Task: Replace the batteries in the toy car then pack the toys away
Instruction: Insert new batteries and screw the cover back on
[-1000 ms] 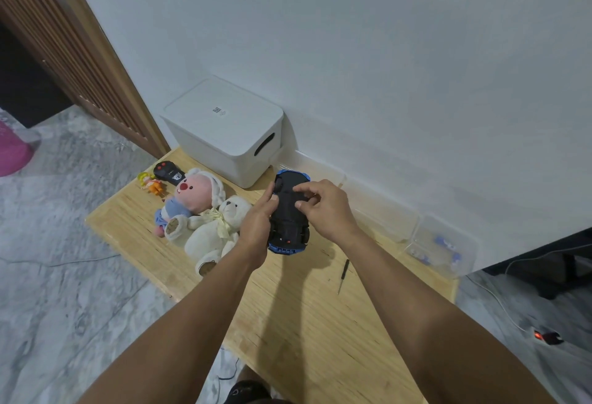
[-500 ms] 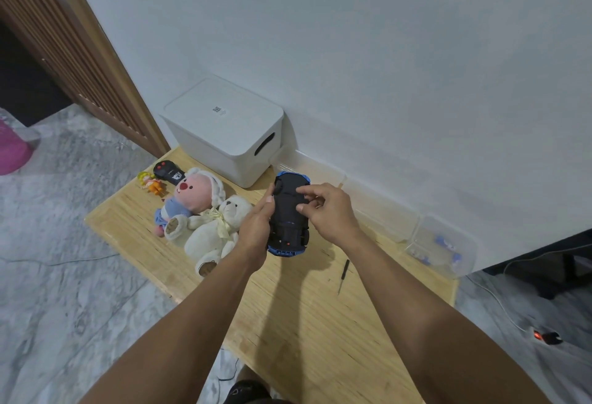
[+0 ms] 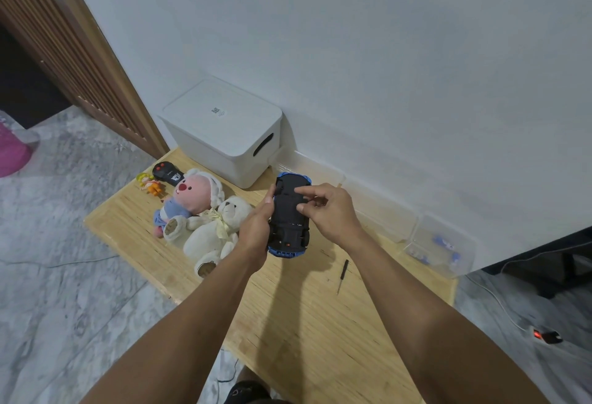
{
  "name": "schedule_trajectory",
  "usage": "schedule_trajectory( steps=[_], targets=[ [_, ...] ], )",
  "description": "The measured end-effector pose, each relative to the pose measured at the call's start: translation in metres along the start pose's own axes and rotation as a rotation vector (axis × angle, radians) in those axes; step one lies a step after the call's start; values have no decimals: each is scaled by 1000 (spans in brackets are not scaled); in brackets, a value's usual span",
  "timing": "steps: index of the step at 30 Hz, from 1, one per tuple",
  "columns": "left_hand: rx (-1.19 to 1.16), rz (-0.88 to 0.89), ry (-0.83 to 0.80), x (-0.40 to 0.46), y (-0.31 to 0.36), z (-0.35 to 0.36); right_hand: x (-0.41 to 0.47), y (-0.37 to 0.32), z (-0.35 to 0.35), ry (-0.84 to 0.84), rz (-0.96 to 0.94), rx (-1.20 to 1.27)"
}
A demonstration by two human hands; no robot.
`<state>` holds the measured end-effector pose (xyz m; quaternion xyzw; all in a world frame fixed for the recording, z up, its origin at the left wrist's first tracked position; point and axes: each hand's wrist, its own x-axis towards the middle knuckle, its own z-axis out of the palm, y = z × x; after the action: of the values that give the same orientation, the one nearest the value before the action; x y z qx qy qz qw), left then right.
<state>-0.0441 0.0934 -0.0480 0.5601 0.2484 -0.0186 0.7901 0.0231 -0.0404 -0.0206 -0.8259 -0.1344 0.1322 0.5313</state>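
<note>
— What is lying on the desk [image 3: 288, 323]?
— A white lidded box [image 3: 224, 131] at its far left corner, by the wall. Along the left edge: a black remote [image 3: 166, 175], a small doll [image 3: 150, 183], a pink plush [image 3: 189, 198], a white teddy bear [image 3: 213, 234].
— And the right side?
— A screwdriver [image 3: 342, 276] near the middle; clear containers [image 3: 439, 248] line the far edge.

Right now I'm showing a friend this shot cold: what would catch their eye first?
Most likely the blue toy car at the centre, held belly-up above the wooden table between the left hand and the right hand. Next, the pink plush and white teddy bear lying left of it, before the white lidded box.
</note>
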Motion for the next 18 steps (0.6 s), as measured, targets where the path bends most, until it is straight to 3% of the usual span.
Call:
schedule_trajectory(
  steps=[18],
  targets=[
    [83,18,86,3,-1,0,5,-3,-8,-17,93,12]
  ],
)
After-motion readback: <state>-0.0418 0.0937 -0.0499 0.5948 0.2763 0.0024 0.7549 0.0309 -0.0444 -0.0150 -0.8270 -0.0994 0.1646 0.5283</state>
